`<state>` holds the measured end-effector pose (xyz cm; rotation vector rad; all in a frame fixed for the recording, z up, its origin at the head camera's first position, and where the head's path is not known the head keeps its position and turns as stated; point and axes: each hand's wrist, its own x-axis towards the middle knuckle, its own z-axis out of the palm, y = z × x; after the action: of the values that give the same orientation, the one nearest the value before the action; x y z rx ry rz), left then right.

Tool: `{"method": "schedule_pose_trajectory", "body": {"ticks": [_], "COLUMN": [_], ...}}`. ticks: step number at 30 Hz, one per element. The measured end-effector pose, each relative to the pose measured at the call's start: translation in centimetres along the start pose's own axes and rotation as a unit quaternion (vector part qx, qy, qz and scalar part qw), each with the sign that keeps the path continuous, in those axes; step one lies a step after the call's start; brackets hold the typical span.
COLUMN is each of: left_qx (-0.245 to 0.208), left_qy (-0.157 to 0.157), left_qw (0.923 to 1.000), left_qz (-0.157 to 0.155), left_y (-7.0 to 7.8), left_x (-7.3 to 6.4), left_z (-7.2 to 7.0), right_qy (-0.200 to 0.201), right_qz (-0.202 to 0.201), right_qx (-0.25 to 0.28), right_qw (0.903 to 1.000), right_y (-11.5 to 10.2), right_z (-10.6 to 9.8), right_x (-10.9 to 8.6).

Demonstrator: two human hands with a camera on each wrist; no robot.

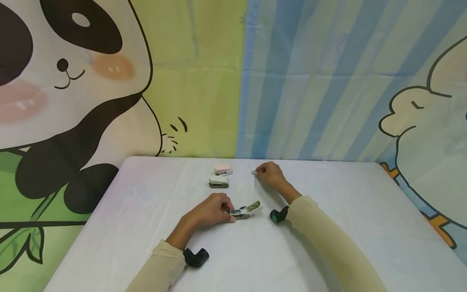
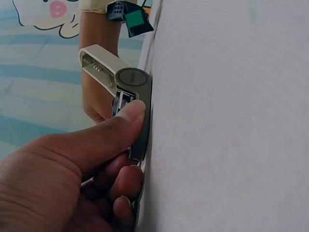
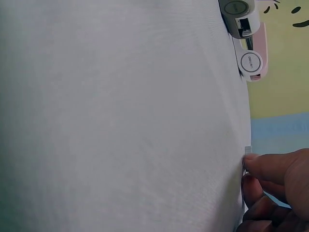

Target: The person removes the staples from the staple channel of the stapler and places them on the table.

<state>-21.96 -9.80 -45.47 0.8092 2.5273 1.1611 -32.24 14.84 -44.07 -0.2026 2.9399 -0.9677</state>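
Observation:
A stapler with its top arm swung open point(image 1: 252, 207) lies on the white table in front of the person. The left hand point(image 1: 213, 209) holds its base from the left. In the left wrist view the thumb presses beside the staple channel of the stapler point(image 2: 133, 77), and the other fingers curl under its end. Further back, the right hand point(image 1: 270, 174) pinches a small grey strip of staples point(image 1: 253, 172) between thumb and finger, close to the tabletop. The right wrist view shows only the tip of that staple strip point(image 3: 247, 150); the fingers hide the rest.
A white stapler point(image 1: 219, 182) and a pink stapler point(image 1: 223, 169) stand closed, one behind the other, left of the right hand. The white table point(image 1: 116, 227) ends at a patterned cloth backdrop point(image 1: 310, 81). Black cameras are worn on both wrists.

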Motion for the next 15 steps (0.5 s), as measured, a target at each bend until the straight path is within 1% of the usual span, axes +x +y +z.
{"method": "schedule_pose_trajectory", "body": {"ticks": [4, 7, 9, 11, 13, 15], "left_qx": [-0.002, -0.004, -0.003, 0.001, 0.004, 0.005], "left_qy": [0.002, 0.0, 0.0, -0.001, 0.001, 0.002], "left_qw": [1.0, 1.0, 1.0, 1.0, 1.0, 1.0], "left_qz": [-0.002, 0.003, 0.005, 0.004, 0.001, -0.001], "left_y": [-0.1, -0.2, -0.2, -0.2, -0.1, -0.1], "left_x": [-0.1, 0.0, 0.1, 0.1, 0.0, 0.0], "left_z": [0.0, 0.3, 0.4, 0.5, 0.4, 0.2], "right_qy": [0.002, -0.011, -0.03, -0.052, -0.072, -0.089], "right_qz": [-0.025, -0.067, -0.108, -0.15, -0.182, -0.202], "right_qx": [-0.003, 0.015, 0.027, 0.034, 0.041, 0.047], "right_qw": [0.9997, 0.9976, 0.9934, 0.9867, 0.9798, 0.9743], "right_y": [-0.3, -0.2, 0.2, 0.5, 0.4, 0.2], "right_z": [-0.3, -0.8, -1.2, -1.6, -2.0, -2.4], "right_x": [-0.5, -1.4, -2.1, -3.0, -3.8, -4.7]}}
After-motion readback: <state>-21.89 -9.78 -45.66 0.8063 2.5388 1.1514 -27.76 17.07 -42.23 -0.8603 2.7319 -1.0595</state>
